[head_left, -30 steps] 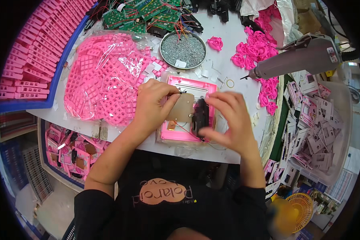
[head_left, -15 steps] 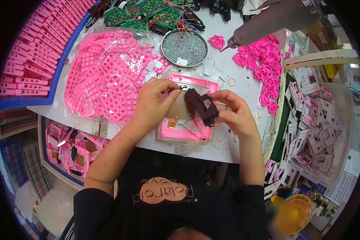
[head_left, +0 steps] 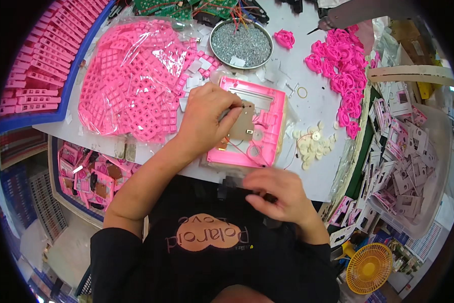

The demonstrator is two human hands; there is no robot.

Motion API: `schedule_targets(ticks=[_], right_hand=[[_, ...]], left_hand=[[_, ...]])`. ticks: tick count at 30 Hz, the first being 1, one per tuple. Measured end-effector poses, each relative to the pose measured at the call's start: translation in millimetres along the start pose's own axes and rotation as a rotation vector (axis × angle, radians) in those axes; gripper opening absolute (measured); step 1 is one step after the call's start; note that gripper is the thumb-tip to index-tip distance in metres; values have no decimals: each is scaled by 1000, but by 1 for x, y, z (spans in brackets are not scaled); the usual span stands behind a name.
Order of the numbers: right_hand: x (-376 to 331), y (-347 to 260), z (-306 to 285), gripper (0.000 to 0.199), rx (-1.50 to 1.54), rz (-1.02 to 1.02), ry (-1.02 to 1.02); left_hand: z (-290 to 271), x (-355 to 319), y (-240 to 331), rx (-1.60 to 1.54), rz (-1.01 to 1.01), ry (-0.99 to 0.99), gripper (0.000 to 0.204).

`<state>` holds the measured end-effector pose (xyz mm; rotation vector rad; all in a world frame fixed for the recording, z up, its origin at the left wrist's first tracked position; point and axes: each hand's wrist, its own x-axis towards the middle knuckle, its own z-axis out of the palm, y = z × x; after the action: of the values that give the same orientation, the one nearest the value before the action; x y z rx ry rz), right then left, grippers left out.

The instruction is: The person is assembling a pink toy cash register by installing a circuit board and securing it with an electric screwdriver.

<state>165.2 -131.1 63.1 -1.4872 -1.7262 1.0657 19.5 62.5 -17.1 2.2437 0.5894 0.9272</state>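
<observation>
A pink plastic housing (head_left: 272,126) lies on the worktable in front of me, with a brown flat board (head_left: 245,121) and thin wires inside its frame. My left hand (head_left: 209,116) is over the housing's left side. Its thumb and fingers are pinched at the board's upper edge, and what they hold is hidden. My right hand (head_left: 280,194) hovers off the table's near edge, in front of my shirt, its fingers smeared by motion. A blurred dark part (head_left: 231,187) shows just left of those fingers; whether they hold it is unclear.
Beyond the housing stands a round dish of small metal screws (head_left: 241,45). A clear bag of pink button pieces (head_left: 131,86) lies left. Pink ring-shaped parts (head_left: 343,70) and cream-white discs (head_left: 315,144) are on the right. An electric screwdriver (head_left: 358,15) hangs at upper right.
My right hand has moved from above the housing down toward me, with the black boxy part no longer over the housing. The cream-white discs have come into sight. My left hand stays pinched.
</observation>
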Motion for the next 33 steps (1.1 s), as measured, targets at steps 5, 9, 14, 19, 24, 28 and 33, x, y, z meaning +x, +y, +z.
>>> schedule_targets(ticks=[5, 9, 14, 19, 24, 28, 33], right_hand=[[-27, 6, 48, 39, -11, 136, -263], [-29, 19, 86, 54, -169, 230, -236], [-15, 55, 146, 59, -386, 36, -106], [-3, 54, 162, 55, -487, 199, -66], [-19, 11, 119, 51, -362, 89, -45], [-22, -27, 26, 57, -37, 294, -65], [27, 11, -54, 47, -212, 69, 213]], left_hand=[[-2, 1, 2, -23, 8, -15, 9], [0, 0, -2, -35, 35, -10, 9], [3, 0, -7, -14, 51, 1, 11], [4, 0, -3, -17, 30, -9, 11], [1, 4, 3, -9, 62, -10, 9], [-6, -1, 1, 43, 63, 4, 9], [-9, 12, 9, -176, -90, -24, 10]])
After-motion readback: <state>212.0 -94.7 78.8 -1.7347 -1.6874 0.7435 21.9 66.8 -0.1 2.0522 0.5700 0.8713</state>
